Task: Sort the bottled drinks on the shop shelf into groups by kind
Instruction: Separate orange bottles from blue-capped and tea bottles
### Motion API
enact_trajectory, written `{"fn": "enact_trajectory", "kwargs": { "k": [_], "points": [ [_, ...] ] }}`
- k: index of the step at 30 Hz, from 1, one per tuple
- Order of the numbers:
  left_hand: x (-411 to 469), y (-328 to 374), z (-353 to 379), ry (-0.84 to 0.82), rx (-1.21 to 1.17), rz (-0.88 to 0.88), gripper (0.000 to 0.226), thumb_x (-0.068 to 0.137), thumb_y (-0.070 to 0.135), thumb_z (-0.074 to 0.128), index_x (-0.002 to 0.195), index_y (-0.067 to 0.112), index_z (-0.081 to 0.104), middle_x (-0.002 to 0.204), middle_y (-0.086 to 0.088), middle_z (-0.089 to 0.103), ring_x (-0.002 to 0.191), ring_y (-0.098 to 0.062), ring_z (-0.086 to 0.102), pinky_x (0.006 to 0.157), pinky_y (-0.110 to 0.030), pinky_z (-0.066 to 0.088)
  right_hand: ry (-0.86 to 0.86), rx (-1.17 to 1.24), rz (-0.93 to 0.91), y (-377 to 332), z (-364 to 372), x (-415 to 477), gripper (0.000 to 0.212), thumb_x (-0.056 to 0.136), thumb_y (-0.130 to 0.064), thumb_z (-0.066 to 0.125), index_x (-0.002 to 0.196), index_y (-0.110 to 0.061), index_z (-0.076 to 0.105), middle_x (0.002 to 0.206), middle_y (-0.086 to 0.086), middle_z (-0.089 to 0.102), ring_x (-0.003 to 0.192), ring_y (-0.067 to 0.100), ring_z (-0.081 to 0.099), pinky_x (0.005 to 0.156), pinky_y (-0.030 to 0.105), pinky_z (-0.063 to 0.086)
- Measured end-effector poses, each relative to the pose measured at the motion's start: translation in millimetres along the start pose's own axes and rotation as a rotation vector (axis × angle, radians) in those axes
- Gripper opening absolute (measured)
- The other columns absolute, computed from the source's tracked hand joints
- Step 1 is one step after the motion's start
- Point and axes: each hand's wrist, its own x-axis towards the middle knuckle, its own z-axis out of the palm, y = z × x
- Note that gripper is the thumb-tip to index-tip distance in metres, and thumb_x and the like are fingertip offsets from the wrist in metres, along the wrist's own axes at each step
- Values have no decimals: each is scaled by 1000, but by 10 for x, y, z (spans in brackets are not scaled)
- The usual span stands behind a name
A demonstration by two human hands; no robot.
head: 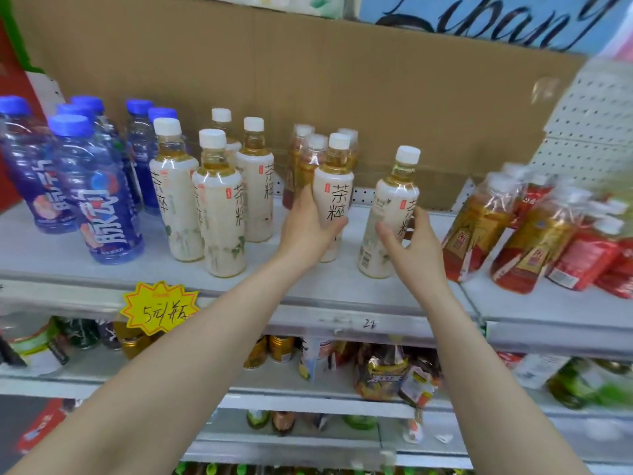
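Observation:
On the white shelf (308,289), my left hand (305,231) grips a white-labelled tea bottle (334,193) with a white cap. Just to its right, my right hand (411,245) holds a second tea bottle of the same kind (394,207), fingers curled round its body. Several matching tea bottles (219,204) stand grouped to the left. Further left stand several blue-capped sports drinks (99,197). Behind my left hand are amber bottles with white caps (305,156). At the right, red-and-gold labelled bottles (527,234) lean together, blurred.
A cardboard sheet (342,80) backs the shelf, with white pegboard (589,132) at the right. A yellow starburst price tag (161,310) hangs on the shelf's front edge. Lower shelves hold cans, packets and bottles (383,371).

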Motion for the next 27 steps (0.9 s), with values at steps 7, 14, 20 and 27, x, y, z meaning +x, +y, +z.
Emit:
{"fn": "enact_trajectory", "kwargs": {
  "k": [7, 14, 20, 27],
  "points": [
    [-235, -45, -147, 104, 67, -20, 58, 86, 34, 72, 134, 19, 43, 133, 1, 58, 123, -21, 54, 92, -30, 41, -207, 45, -98, -83, 92, 227, 58, 94, -44, 65, 141, -21, 41, 124, -11, 59, 118, 16, 57, 95, 41, 50],
    [-588, -99, -430, 277, 168, -97, 58, 85, 35, 72, 133, 21, 42, 130, 4, 56, 120, -19, 53, 86, -32, 41, -387, 114, -263, -343, 682, 484, 61, 94, -44, 63, 144, -21, 38, 135, -2, 60, 119, 21, 58, 94, 38, 49],
    [-623, -61, -434, 348, 222, -130, 59, 86, 34, 72, 133, 20, 41, 132, 3, 56, 120, -22, 54, 85, -33, 42, -480, 172, -326, -507, 995, 599, 55, 97, -36, 62, 144, -20, 39, 137, 1, 60, 121, 20, 57, 90, 26, 39],
    [-602, -66, -431, 372, 246, -145, 63, 85, 37, 73, 136, 21, 39, 133, 4, 54, 121, -20, 54, 90, -36, 44, -91, 178, -257, -410, 915, 1123, 51, 94, -42, 63, 134, -14, 49, 119, 2, 62, 109, 22, 59, 93, 44, 50]
  ]
}}
